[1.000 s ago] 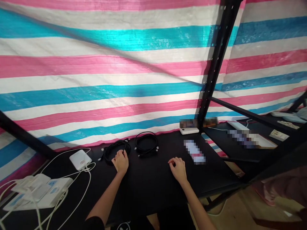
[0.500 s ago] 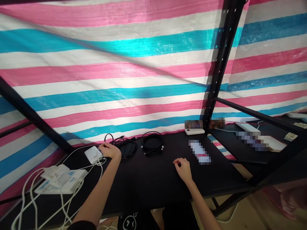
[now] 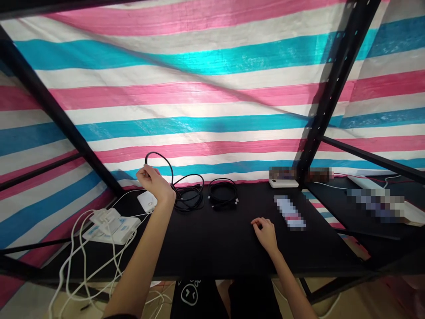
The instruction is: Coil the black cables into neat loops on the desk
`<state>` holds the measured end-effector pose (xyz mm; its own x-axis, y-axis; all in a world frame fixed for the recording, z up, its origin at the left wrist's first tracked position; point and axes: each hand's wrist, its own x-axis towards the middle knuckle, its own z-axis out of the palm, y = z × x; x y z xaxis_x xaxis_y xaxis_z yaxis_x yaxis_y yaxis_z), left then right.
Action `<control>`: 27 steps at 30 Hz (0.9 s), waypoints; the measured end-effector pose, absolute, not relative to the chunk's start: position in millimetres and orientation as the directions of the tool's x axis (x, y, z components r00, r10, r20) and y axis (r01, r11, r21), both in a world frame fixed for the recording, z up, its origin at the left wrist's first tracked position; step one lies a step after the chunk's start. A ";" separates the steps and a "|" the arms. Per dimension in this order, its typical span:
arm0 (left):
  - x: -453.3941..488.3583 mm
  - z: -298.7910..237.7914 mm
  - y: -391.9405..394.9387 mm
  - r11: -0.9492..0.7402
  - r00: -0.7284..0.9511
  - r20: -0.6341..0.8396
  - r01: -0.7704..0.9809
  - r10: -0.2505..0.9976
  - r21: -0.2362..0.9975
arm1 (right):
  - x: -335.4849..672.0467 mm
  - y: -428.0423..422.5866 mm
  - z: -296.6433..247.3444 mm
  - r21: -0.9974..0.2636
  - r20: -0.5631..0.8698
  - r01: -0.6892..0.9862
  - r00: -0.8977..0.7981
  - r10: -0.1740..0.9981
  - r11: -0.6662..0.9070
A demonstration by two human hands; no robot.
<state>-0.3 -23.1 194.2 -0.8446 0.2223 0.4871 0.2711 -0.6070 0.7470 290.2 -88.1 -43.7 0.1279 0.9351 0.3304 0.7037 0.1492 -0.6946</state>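
My left hand (image 3: 153,182) is raised above the left part of the black table, its fingers closed on the end of a black cable (image 3: 160,153). From there the cable arcs up and over, then drops to a loose black coil (image 3: 189,198) on the tabletop. Below and behind that hand lies a white box-shaped device (image 3: 146,201) with white cords, partly covered by my wrist. A second coiled black cable (image 3: 223,191), with pale connectors, lies to the right of the first coil. My right hand (image 3: 265,234) rests on the table with loosely curled fingers and nothing visible in them.
A white power strip (image 3: 128,228) with plugs and tangled white cords occupies the left side. A phone (image 3: 290,212), its screen blurred out, lies right of my right hand. A white device (image 3: 283,183) stands at the back. Black metal posts (image 3: 327,102) frame the table before a striped sheet (image 3: 212,99).
My left hand has risen from beside the white device, lifting the black cable's end into a higher arc. My right hand stays on the table. The view has shifted left.
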 end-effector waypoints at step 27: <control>102.2 73.6 -166.6 -0.355 -0.578 0.651 0.550 0.492 0.756 | 290.2 -87.5 -43.7 -0.696 0.313 0.707 0.142 0.939 0.125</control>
<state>102.2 -166.6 73.6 -0.5775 0.4921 0.6514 0.5502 -0.3548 0.7559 290.2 -87.5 -43.7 0.1424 0.9391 0.3129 0.7070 0.1248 -0.6962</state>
